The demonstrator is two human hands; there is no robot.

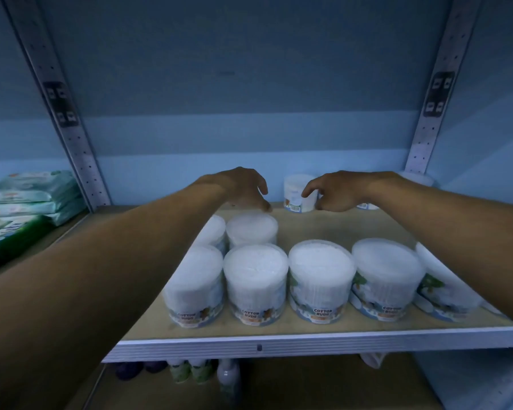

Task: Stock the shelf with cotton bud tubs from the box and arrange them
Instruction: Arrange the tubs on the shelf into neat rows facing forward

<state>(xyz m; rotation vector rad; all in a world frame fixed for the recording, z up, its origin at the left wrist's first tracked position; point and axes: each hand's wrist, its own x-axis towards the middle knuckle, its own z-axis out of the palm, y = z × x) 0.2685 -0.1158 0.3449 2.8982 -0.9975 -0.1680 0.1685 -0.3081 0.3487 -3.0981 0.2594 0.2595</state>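
Several clear cotton bud tubs stand in a front row (320,281) on the wooden shelf (308,329), with a second-row tub (251,229) behind at the left. One small tub (297,193) stands alone at the back, and another (367,206) shows partly behind my right wrist. My left hand (240,186) hovers just over the second-row tub, fingers spread and empty. My right hand (335,192) is beside the back tub with fingers apart; whether it touches the tub I cannot tell. The box is out of view.
Packs of wipes (33,196) are stacked on the neighbouring shelf at the left. Perforated metal uprights (68,125) frame the bay on both sides. Small bottles (190,371) stand on the shelf below. Bare wood lies between the rows.
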